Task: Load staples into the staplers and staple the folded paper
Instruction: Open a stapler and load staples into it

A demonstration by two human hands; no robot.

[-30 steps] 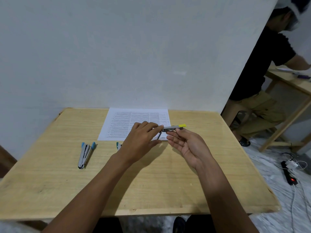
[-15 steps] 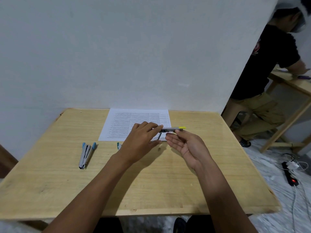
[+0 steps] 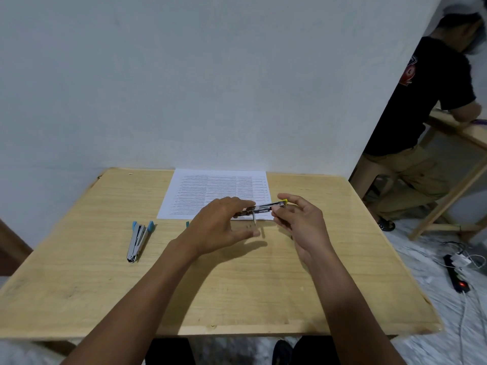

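Note:
A small metal stapler with a yellow tip (image 3: 266, 207) is held level just above the table's middle, over the near edge of the printed paper (image 3: 210, 192). My right hand (image 3: 299, 222) grips its yellow end with curled fingers. My left hand (image 3: 220, 223) pinches its other end between fingertips and thumb. A thin metal part hangs down from the stapler's middle. A second stapler with blue tips (image 3: 138, 239) lies open on the table to the left. A teal bit (image 3: 187, 223) peeks out behind my left wrist.
The wooden table (image 3: 237, 293) stands against a white wall. At the right a person in a black shirt (image 3: 432, 101) leans over another wooden table (image 3: 463, 130). A black power strip (image 3: 457, 276) and cables lie on the floor.
My right hand has turned and curled its fingers round the stapler's yellow end. My left thumb has spread out toward me. The stapler stays over the paper's edge.

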